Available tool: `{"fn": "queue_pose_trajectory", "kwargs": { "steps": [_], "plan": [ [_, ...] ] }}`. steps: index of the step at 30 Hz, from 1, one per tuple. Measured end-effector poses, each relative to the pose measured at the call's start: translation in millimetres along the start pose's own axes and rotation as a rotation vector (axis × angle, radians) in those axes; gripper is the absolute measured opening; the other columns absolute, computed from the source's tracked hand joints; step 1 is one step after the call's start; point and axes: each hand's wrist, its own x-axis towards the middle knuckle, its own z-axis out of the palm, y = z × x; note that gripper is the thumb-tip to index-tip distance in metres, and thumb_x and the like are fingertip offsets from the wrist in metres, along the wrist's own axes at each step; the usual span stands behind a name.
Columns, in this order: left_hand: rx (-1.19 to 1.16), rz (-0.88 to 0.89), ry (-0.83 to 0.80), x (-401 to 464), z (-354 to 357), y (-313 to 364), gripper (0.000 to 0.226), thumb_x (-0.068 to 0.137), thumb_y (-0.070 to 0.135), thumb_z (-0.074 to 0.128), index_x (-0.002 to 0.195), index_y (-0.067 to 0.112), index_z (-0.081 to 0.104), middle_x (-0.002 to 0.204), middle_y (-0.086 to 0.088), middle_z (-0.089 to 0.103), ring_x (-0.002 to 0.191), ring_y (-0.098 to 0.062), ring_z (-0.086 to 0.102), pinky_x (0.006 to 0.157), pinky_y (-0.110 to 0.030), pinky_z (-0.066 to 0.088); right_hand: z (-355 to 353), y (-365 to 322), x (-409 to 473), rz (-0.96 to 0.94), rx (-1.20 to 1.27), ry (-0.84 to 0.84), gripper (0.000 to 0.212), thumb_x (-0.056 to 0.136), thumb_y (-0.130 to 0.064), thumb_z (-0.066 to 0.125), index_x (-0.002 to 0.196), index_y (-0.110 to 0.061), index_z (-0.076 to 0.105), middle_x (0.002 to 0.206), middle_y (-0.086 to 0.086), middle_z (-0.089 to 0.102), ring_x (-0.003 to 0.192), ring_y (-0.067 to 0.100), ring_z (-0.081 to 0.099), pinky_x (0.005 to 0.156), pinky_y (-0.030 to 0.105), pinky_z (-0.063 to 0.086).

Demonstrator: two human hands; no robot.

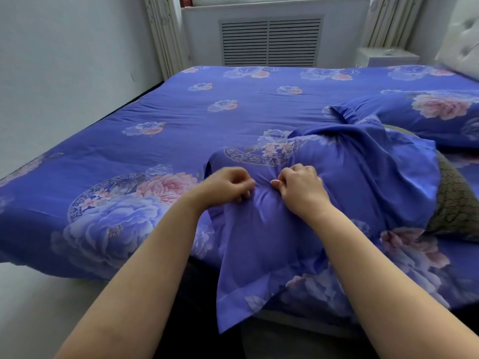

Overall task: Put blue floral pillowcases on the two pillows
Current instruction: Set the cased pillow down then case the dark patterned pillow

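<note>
Hands, left hand [228,183] and right hand [300,185], pinch the blue floral pillowcase [259,242].

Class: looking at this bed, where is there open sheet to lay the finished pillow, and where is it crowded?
Free: the flat sheet between the wall and the vent, left of both hands. Crowded: the right side, where the left hand and right hand grip the pillowcase beside the cased pillow.
</note>
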Motion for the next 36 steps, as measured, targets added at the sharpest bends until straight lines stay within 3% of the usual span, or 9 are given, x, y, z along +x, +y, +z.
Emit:
{"fn": "queue_pose_trajectory", "kwargs": {
  "steps": [3, 6, 11, 14, 16, 19, 21, 26, 36],
  "plan": [
    [0.169, -0.103, 0.490, 22.4, -22.9, -44.7, 0.028, 0.088, 0.018, 0.062, 0.113, 0.009, 0.056, 0.111, -0.007, 0.057, 0.103, -0.021, 0.052, 0.094, -0.034, 0.038, -11.2, 3.3, 1.0, -0.049, 0.070, -0.074, 0.029, 0.098, -0.039, 0.042, 0.100, -0.013, 0.056, 0.110, 0.011, 0.053, 0.106, 0.035, 0.047, 0.086, 0.039, 0.041],
    [0.118, -0.336, 0.431, 41.6, -32.1, -84.4, 0.063, 0.081, 0.028, 0.062, 0.136, 0.008, 0.039, 0.136, -0.014, 0.045, 0.126, -0.028, 0.044, 0.102, -0.035, 0.035, -32.1, 6.5, 6.2, -0.117, 0.056, -0.162, 0.024, 0.098, -0.039, 0.041, 0.087, -0.020, 0.048, 0.095, 0.004, 0.046, 0.095, 0.032, 0.053, 0.078, 0.036, 0.040],
    [-0.202, -0.373, 0.655, 59.4, -38.6, -93.7, 0.019, 0.081, 0.026, 0.054, 0.075, 0.010, 0.061, 0.070, -0.009, 0.047, 0.070, -0.020, 0.040, 0.061, -0.029, 0.037, -41.8, 14.4, 11.6, -0.157, -0.008, -0.259, 0.025, 0.099, -0.038, 0.041, 0.084, -0.019, 0.046, 0.093, 0.000, 0.047, 0.090, 0.024, 0.051, 0.076, 0.032, 0.037],
    [-0.920, -0.496, 0.718, 75.6, -39.7, -119.1, 0.018, 0.084, 0.004, 0.047, 0.093, 0.003, 0.063, 0.090, -0.009, 0.063, 0.073, -0.023, 0.055, 0.055, -0.027, 0.048, -43.7, 21.3, 14.7, -0.158, 0.009, -0.290, 0.026, 0.098, -0.038, 0.042, 0.084, -0.017, 0.049, 0.093, 0.001, 0.050, 0.092, 0.025, 0.053, 0.081, 0.035, 0.041],
    [-0.997, -0.580, 0.663, 83.8, -28.9, -139.1, 0.037, 0.082, 0.000, 0.044, 0.117, 0.002, 0.057, 0.115, -0.012, 0.062, 0.081, -0.024, 0.062, 0.052, -0.027, 0.053, -39.0, 21.9, 16.3, -0.149, 0.048, -0.307, 0.025, 0.098, -0.037, 0.043, 0.085, -0.017, 0.051, 0.095, 0.001, 0.050, 0.094, 0.026, 0.054, 0.083, 0.036, 0.041],
    [-0.463, -0.679, 0.731, 79.9, -21.9, -125.5, 0.043, 0.085, 0.023, 0.054, 0.121, 0.000, 0.052, 0.125, -0.022, 0.055, 0.104, -0.037, 0.057, 0.081, -0.043, 0.051, -24.1, 16.1, 17.0, -0.135, 0.067, -0.276, 0.022, 0.099, -0.036, 0.042, 0.088, -0.019, 0.051, 0.102, 0.002, 0.048, 0.102, 0.029, 0.050, 0.085, 0.036, 0.038],
    [-0.039, -0.434, 0.855, 69.5, -23.1, -102.1, 0.045, 0.089, 0.028, 0.060, 0.123, -0.001, 0.052, 0.126, -0.020, 0.055, 0.118, -0.036, 0.049, 0.097, -0.038, 0.038, -16.8, 9.4, 17.0, -0.135, 0.019, -0.229, 0.026, 0.099, -0.037, 0.039, 0.097, -0.016, 0.054, 0.112, 0.006, 0.049, 0.107, 0.032, 0.045, 0.088, 0.037, 0.037],
    [0.102, 0.097, 0.383, 53.2, -7.7, -51.8, 0.033, 0.090, 0.031, 0.062, 0.117, 0.013, 0.063, 0.116, 0.000, 0.066, 0.106, -0.012, 0.059, 0.087, -0.012, 0.040, -9.2, -9.4, 25.4, -0.132, -0.010, -0.072, 0.033, 0.100, -0.041, 0.036, 0.107, -0.014, 0.053, 0.118, 0.010, 0.050, 0.106, 0.033, 0.044, 0.087, 0.041, 0.041],
    [0.496, 0.031, 0.253, 37.9, -5.2, -25.1, 0.012, 0.085, 0.028, 0.064, 0.089, 0.017, 0.066, 0.097, -0.002, 0.068, 0.096, -0.023, 0.060, 0.079, -0.034, 0.046, -10.0, -23.0, 44.5, -0.259, 0.016, -0.067, 0.029, 0.099, -0.037, 0.039, 0.103, -0.014, 0.056, 0.121, 0.008, 0.040, 0.114, 0.030, 0.041, 0.089, 0.036, 0.040]
  ]
}}
